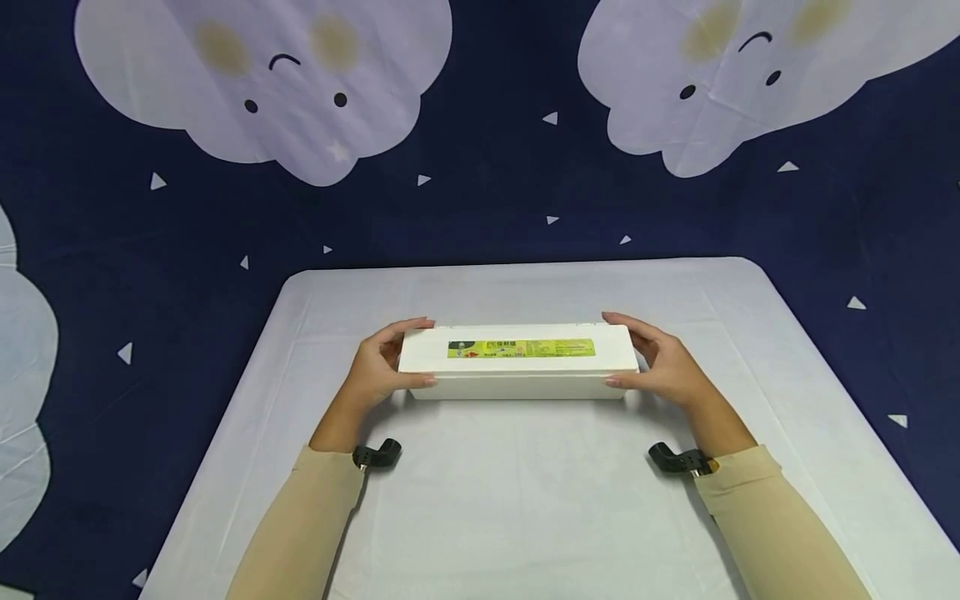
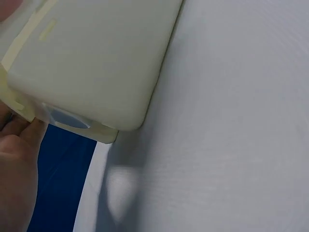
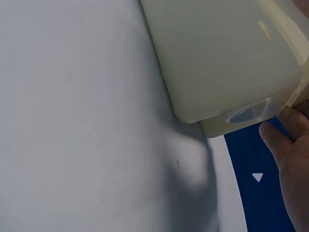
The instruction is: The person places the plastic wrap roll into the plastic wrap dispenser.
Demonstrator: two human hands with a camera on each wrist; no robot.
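Observation:
A long white plastic-wrap dispenser box (image 1: 525, 386) lies crosswise on the white table, with a yellow-green label (image 1: 521, 348) on its lid. At its left end my left hand (image 1: 378, 367) holds it, thumb along the front face and fingers reaching to the back edge. My right hand (image 1: 667, 367) grips the opposite end in the same way. The lid looks closed. In the left wrist view, the box (image 2: 96, 63) shows a rounded end with an oval opening. A similar opening shows on the box (image 3: 241, 113) in the right wrist view. Its contents are hidden.
A white cloth covers the table (image 1: 525, 500), its rounded far edge behind the box. Beyond hangs a dark blue backdrop (image 1: 487, 208) with clouds and small triangles. Black wrist devices (image 1: 378, 454) stick out inward from both sleeves.

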